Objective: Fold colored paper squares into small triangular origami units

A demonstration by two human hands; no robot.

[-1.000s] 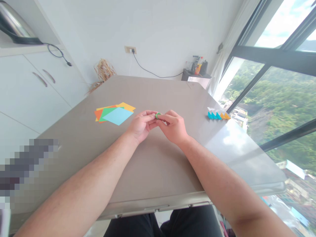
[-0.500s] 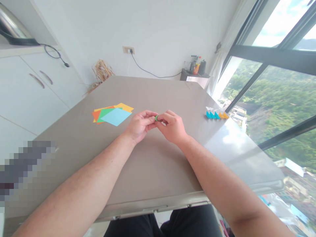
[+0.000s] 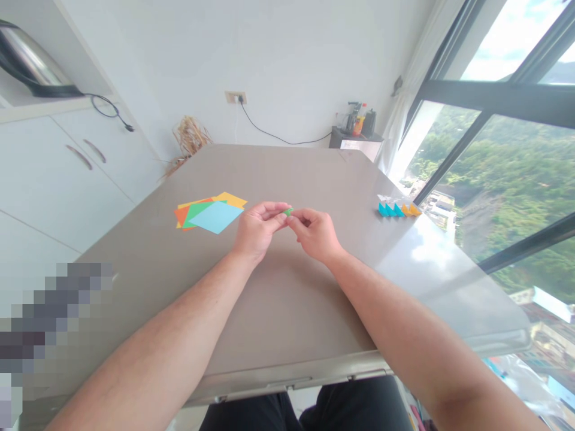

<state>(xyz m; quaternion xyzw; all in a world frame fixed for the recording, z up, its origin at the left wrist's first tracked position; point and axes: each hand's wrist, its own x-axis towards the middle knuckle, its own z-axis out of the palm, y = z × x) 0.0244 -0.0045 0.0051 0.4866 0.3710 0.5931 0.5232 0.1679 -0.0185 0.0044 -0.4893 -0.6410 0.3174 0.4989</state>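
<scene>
A small folded piece of green paper (image 3: 288, 212) is pinched between my two hands above the middle of the table. My left hand (image 3: 258, 228) grips its left side, fingers and thumb closed together. From the other side, the thumb and forefinger of my right hand (image 3: 317, 232) close on it too. Most of the paper is hidden by the fingertips. Left of my hands lie overlapping coloured sheets of paper (image 3: 218, 217), light blue on top, with green, orange and yellow below. Over at the right, several small folded blue and orange paper pieces (image 3: 390, 210) stand in a row.
The grey-brown table (image 3: 287, 173) reaches toward a white wall with a socket (image 3: 236, 97) and a cord. A small cabinet (image 3: 357, 142) holding bottles stands beyond its far right corner. Windows line the right side; white cupboards (image 3: 67, 173) stand left, a kettle (image 3: 40, 63) on top.
The fingers have shifted around the green paper, which now shows as a small flat bit rather than a curved loop. The whole view has moved slightly.
</scene>
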